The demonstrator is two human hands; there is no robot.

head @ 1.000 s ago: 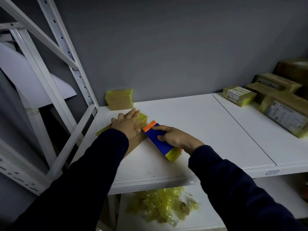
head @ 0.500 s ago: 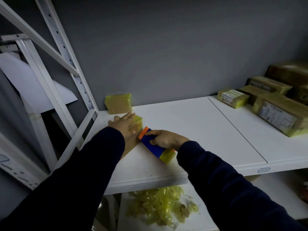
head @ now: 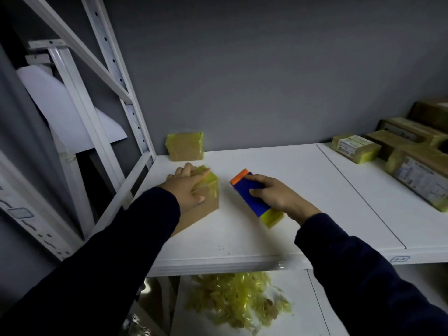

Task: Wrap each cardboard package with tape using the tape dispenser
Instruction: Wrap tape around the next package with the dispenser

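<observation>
Though half-taped, package (head: 209, 201) under left hand (head: 185, 187)

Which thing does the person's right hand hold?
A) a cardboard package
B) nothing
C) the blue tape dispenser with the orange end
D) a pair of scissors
C: the right hand grips the blue tape dispenser, while the left hand lies flat on the cardboard package beside it.

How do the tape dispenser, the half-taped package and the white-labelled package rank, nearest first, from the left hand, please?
1. Half-taped package, under the left hand.
2. Tape dispenser, in the right hand.
3. White-labelled package, far right.
</observation>
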